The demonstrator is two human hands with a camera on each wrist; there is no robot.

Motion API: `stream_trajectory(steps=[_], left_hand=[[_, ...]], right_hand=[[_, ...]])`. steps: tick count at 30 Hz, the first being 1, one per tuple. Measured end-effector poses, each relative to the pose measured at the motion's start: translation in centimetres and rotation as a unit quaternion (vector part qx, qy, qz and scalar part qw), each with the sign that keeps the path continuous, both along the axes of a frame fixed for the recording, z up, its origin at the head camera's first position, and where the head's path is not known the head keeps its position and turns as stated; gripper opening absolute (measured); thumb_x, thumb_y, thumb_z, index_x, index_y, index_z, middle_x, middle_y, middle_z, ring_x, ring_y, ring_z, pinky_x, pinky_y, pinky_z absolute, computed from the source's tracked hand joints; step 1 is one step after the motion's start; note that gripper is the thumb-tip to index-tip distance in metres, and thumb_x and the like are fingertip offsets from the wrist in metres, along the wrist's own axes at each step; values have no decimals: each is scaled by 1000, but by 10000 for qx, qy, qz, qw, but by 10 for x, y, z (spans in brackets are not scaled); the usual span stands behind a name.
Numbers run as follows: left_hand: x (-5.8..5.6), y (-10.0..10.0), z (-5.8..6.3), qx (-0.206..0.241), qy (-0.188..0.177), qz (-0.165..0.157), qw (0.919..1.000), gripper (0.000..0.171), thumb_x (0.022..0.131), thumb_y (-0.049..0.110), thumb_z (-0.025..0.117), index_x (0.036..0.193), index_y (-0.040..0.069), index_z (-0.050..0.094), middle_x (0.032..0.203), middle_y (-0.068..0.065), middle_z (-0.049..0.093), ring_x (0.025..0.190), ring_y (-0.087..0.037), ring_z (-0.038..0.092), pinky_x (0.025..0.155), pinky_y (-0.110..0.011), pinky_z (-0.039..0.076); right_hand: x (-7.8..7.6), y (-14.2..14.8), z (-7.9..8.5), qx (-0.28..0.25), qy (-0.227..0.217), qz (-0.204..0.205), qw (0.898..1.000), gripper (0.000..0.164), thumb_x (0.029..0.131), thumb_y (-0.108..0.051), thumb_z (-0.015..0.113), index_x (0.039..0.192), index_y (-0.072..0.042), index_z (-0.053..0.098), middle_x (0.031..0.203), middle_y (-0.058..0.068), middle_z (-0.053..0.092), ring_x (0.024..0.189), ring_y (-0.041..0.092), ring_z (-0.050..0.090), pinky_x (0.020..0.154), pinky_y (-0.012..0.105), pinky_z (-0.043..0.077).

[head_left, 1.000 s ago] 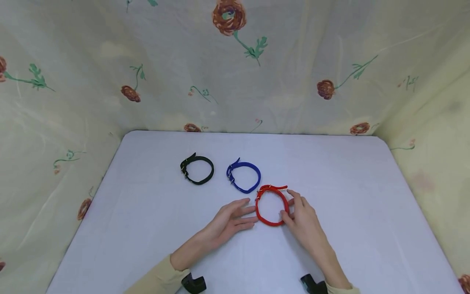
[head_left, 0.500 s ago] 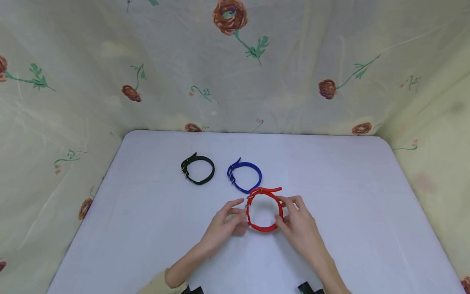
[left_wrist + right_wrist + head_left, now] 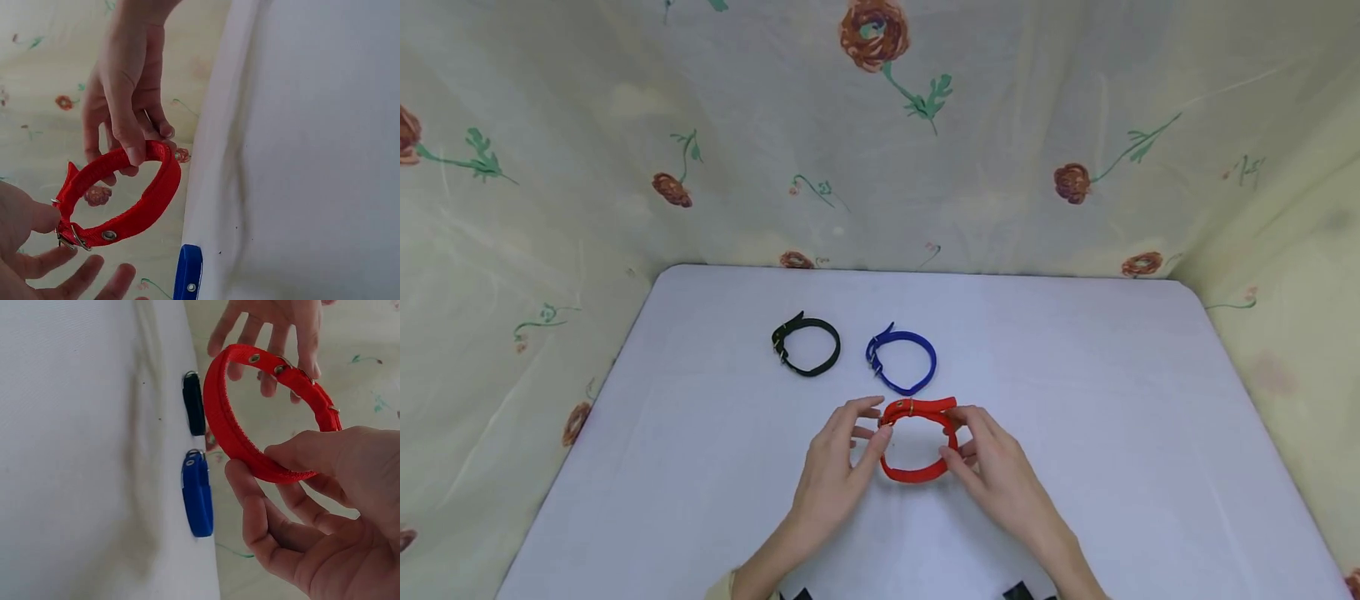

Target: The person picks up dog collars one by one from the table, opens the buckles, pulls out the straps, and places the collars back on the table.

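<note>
A red pet collar (image 3: 917, 476), buckled into a loop with metal rings and eyelets, is held above the table between both hands. My right hand (image 3: 1003, 487) pinches its right side, thumb inside the loop and fingers outside, as the right wrist view shows. At the buckle side, my left hand (image 3: 831, 475) has its thumb and index finger on the collar near the metal rings (image 3: 74, 237); its other fingers are spread. Behind the hands, a blue collar (image 3: 931, 358) and a black collar (image 3: 838, 346) lie on the table, each fastened in a loop.
The table (image 3: 1075, 375) has a white cover. A pale curtain (image 3: 985, 125) with printed flowers hangs behind it and along both sides. The blue collar lies just beyond the red one.
The red collar has come up off the table and moved left and nearer in my right hand. My left hand has turned and brought its thumb onto the buckle side.
</note>
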State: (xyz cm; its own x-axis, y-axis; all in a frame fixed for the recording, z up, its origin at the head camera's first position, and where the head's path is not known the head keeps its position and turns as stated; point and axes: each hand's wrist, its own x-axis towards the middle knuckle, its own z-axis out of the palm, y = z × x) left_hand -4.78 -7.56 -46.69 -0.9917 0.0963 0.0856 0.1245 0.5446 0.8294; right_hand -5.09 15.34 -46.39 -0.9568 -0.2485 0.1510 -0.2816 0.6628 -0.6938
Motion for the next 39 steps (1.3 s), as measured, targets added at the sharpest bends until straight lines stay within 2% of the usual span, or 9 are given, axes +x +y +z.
stream_trajectory(steps=[6,11,15,21,25,29,34,39], left_hand=[[-3,-6,4,447,529,-162,9975,30,106,39,69,131,24,70,122,3,79,94,-11,76,84,-29,65],[-4,-7,8,646,797,-214,9945,23,104,37,72,123,23,73,114,6,80,91,-10,76,81,-29,66],[-3,-7,11,574,1018,-350,9925,24,103,31,75,125,22,75,113,4,80,92,-10,76,81,-30,66],[0,-7,13,332,1207,-481,9910,24,104,27,73,127,20,75,113,1,78,94,-10,74,82,-26,65],[1,-7,14,96,1439,-648,9874,24,104,26,74,126,19,74,118,1,75,95,-8,71,82,-24,64],[3,-8,17,-67,1676,-766,9828,23,103,25,75,125,19,74,120,1,74,94,-8,69,81,-21,63],[5,-8,21,-69,1690,-754,9827,23,102,25,76,125,19,74,118,2,76,95,-8,69,82,-20,63],[5,-8,22,171,1572,-751,9846,23,103,25,74,126,19,74,116,3,77,96,-9,73,85,-23,64]], right_hand=[[0,-5,9,78,117,142,9998,47,92,-6,84,133,-10,61,116,6,72,82,4,73,72,18,61],[-3,-6,14,264,307,158,9991,47,92,-8,85,133,-12,62,117,5,75,88,14,79,76,29,67],[-6,-6,20,330,443,198,9983,45,93,-10,85,132,-16,63,115,-1,79,97,16,79,84,38,68],[-7,-7,31,131,769,386,9962,58,91,-16,88,142,-19,60,107,-7,81,93,9,75,85,35,64],[-7,-10,36,5,681,667,9954,48,90,-25,89,134,-26,69,114,-14,78,98,5,75,89,35,61],[-6,-14,37,-150,702,781,9944,38,91,-27,88,127,-25,73,116,-15,78,99,5,75,89,32,62],[-6,-18,35,-261,887,635,9937,35,91,-24,88,123,-23,75,112,-12,80,96,7,76,84,29,64],[-5,-18,34,-355,1134,479,9918,32,89,-20,90,118,-23,77,105,-12,81,89,6,72,78,27,61]])
